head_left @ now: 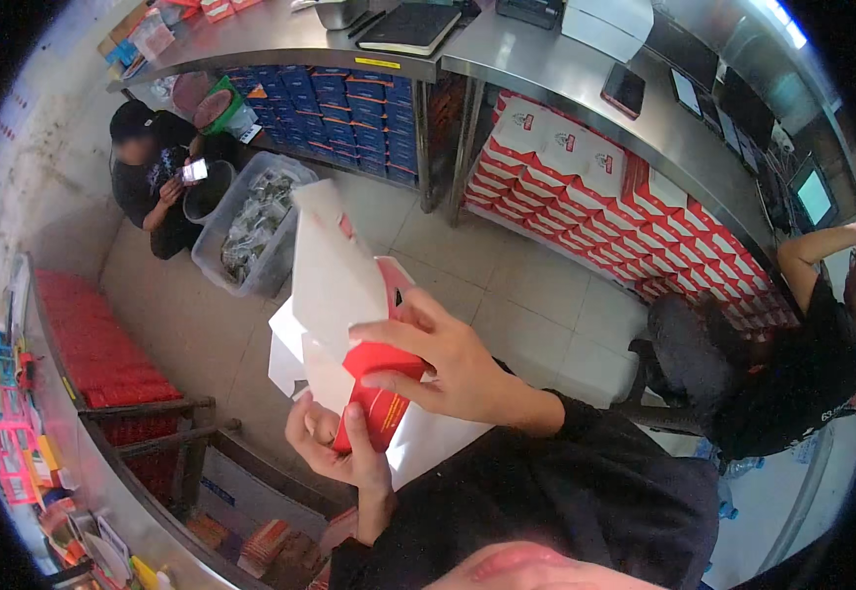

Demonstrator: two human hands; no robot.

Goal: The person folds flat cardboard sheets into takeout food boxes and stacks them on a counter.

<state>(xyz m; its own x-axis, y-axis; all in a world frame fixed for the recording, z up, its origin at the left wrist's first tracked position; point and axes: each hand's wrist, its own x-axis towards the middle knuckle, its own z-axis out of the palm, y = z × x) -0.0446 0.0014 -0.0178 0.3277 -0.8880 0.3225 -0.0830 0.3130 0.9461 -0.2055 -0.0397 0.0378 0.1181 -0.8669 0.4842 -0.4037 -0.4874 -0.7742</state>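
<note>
Partly folded between my hands is a red and white cardboard box [322, 264], its long white flap standing up and away from me. The fingers and thumb of my left hand [354, 454] are closed round its red lower end. My right hand [458, 366] grips the red side from the right, its fingers bent over the card. More white flaps stick out to the left of the box. Part of its inside is hidden by my fingers.
A clear plastic tub [259, 221] of small packets stands on the floor beyond the box. Beside it a person [152, 177] crouches with a phone. Another person [792, 364] sits at right. Red and white boxes [585, 197] and blue boxes [349, 118] are stacked under steel counters [517, 44].
</note>
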